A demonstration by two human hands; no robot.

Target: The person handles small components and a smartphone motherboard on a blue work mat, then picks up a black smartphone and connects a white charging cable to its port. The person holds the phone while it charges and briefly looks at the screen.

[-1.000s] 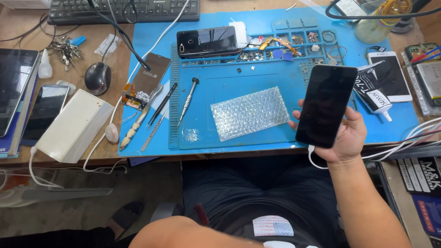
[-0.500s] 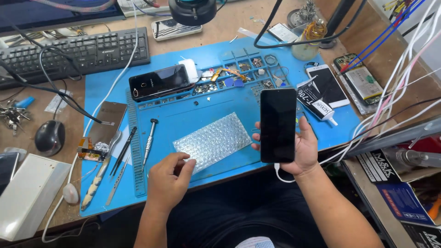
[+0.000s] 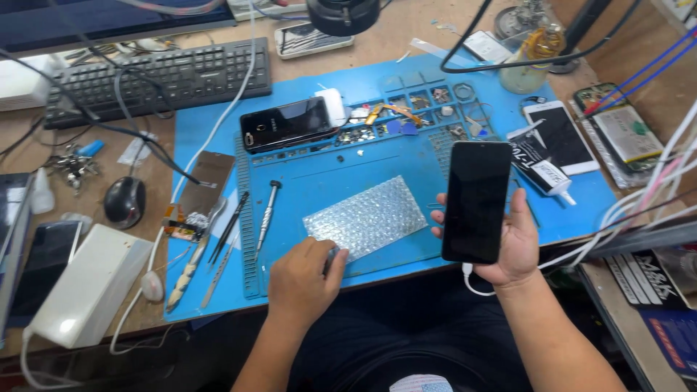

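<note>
We held the dark phone (image 3: pixel 477 201) upright in our right hand (image 3: pixel 512 243), fingers wrapped around its edges, screen facing us above the blue mat (image 3: pixel 363 163). Our left hand (image 3: pixel 303 279) pinched the near corner of the bubble wrap (image 3: pixel 365 218) lying flat on the mat, just beside the phone.

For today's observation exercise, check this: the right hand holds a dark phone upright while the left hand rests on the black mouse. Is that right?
Not quite. The head view shows the left hand on the corner of the bubble wrap piece on the blue mat, not the mouse. The right hand does hold the dark phone upright.
</note>
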